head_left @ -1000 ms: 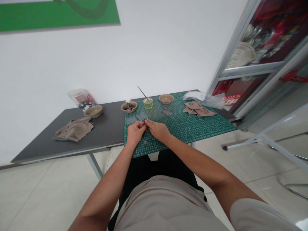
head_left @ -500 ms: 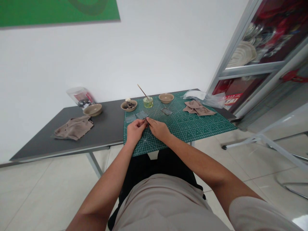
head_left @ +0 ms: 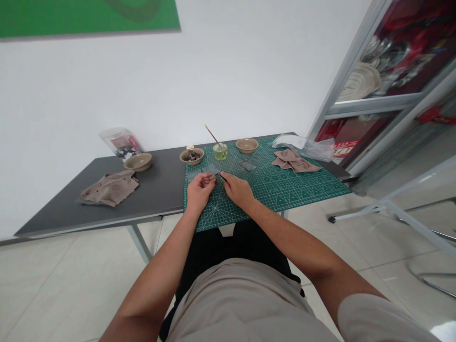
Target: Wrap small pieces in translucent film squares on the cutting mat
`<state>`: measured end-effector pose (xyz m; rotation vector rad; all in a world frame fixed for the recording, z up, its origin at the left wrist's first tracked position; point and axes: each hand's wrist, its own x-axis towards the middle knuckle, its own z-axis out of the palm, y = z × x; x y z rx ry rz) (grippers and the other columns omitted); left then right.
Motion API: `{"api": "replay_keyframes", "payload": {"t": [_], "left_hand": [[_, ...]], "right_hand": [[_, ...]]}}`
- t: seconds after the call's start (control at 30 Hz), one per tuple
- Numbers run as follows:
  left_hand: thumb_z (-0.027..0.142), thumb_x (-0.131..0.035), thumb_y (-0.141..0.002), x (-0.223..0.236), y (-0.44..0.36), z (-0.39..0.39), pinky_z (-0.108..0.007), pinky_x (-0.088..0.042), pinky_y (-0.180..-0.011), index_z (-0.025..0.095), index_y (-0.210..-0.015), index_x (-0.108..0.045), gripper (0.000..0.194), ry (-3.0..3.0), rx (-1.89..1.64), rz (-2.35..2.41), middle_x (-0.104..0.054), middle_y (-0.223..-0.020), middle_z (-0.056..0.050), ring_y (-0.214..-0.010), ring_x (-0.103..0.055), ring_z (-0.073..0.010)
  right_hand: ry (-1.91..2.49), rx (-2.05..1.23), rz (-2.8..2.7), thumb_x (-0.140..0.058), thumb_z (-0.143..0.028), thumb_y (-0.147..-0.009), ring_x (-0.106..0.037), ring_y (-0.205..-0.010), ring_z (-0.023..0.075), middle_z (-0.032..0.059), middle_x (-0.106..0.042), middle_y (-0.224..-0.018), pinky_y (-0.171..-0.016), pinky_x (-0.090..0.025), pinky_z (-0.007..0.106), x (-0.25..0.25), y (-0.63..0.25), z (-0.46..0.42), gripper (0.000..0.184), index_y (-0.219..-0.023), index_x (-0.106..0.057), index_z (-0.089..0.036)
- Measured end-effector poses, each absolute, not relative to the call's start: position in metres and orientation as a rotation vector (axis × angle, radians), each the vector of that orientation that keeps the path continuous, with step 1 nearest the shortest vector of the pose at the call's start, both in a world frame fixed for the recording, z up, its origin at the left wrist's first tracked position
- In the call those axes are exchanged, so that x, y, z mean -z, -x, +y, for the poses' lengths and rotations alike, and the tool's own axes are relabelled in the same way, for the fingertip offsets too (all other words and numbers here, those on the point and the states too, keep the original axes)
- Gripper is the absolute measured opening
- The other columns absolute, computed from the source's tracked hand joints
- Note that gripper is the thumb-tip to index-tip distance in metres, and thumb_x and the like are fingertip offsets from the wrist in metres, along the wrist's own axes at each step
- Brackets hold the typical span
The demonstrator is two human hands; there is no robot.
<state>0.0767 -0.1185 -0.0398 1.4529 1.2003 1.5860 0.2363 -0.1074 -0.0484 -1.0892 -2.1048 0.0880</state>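
My left hand (head_left: 200,190) is closed over the front half of the green cutting mat (head_left: 285,185), its thumb and fingers pinched around something too small to make out. Just to its right, my right hand (head_left: 239,191) is closed on a thin dark object (head_left: 223,177), whose tip points toward the left hand. A small gap separates the two hands. Beyond my fingers lie flat grey-blue pieces (head_left: 211,169), partly covered by the left hand. Another small grey piece (head_left: 247,165) rests on the mat farther right.
Along the back stand a bowl of dark bits (head_left: 192,160), a glass jar (head_left: 220,153) of yellowish liquid with a stick, and a tan bowl (head_left: 247,146). Brown cloths (head_left: 110,188) lie at both sides. A plastic bag (head_left: 317,148) sits back right, another bowl (head_left: 138,162) left.
My hands were touching at the fingertips and have come slightly apart. The thin dark object now shows at my right fingertips.
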Motion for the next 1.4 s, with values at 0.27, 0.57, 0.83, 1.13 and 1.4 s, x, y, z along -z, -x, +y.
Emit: {"api": "replay_keyframes", "payload": {"t": [0.27,0.57,0.83,1.13,1.4], "left_hand": [[0.034,-0.067,-0.072,0.0401,-0.0750,-0.1197,-0.026,-0.049,-0.065,0.018,-0.091,-0.066,0.025,-1.589,-1.414,1.346,-0.065,-0.071,0.001,-0.063,-0.060,-0.0127],[0.033,-0.065,-0.074,0.0424,-0.0715,-0.1145,-0.025,-0.043,-0.063,0.018,-0.087,-0.067,0.020,-1.743,-1.255,1.424,-0.061,-0.069,0.002,-0.063,-0.054,-0.0124],[0.031,-0.066,-0.073,0.0389,-0.0725,-0.1151,-0.025,-0.042,-0.065,0.019,-0.088,-0.066,0.019,-1.738,-1.226,1.392,-0.063,-0.071,0.003,-0.064,-0.056,-0.0125],[0.029,-0.071,-0.067,0.0361,-0.0756,-0.1163,-0.026,-0.046,-0.065,0.019,-0.083,-0.060,0.022,-1.538,-1.305,1.305,-0.064,-0.068,0.003,-0.063,-0.059,-0.0131],[0.021,-0.064,-0.071,0.0396,-0.0724,-0.1119,-0.029,-0.051,-0.074,0.019,-0.091,-0.066,0.021,-1.564,-1.351,1.309,-0.068,-0.073,0.001,-0.069,-0.064,-0.0148]], "right_hand": [[1.036,-0.117,-2.070,-0.045,-0.013,-0.091,-0.063,-0.114,0.0200,0.0089,-0.067,-0.124,-0.097,-0.052,0.035,0.0527,-0.2364,-0.1040,0.038,-0.126,-0.060,-0.019],[1.033,-0.165,-1.943,-0.052,-0.014,-0.088,-0.067,-0.103,0.0198,0.0071,-0.071,-0.111,-0.094,-0.053,0.035,0.0500,-0.2381,-0.1011,0.028,-0.111,-0.066,-0.020],[0.957,-0.200,-1.948,-0.054,-0.015,-0.087,-0.066,-0.101,0.0188,0.0058,-0.071,-0.107,-0.092,-0.052,0.034,0.0478,-0.2392,-0.1026,0.025,-0.107,-0.067,-0.022],[0.870,-0.251,-1.963,-0.053,-0.015,-0.088,-0.064,-0.102,0.0180,0.0052,-0.069,-0.106,-0.094,-0.051,0.034,0.0446,-0.2413,-0.1028,0.026,-0.107,-0.068,-0.024],[0.808,-0.265,-2.006,-0.050,-0.010,-0.087,-0.062,-0.110,0.0167,0.0065,-0.066,-0.116,-0.099,-0.050,0.036,0.0461,-0.2419,-0.1005,0.035,-0.116,-0.067,-0.023]]}}
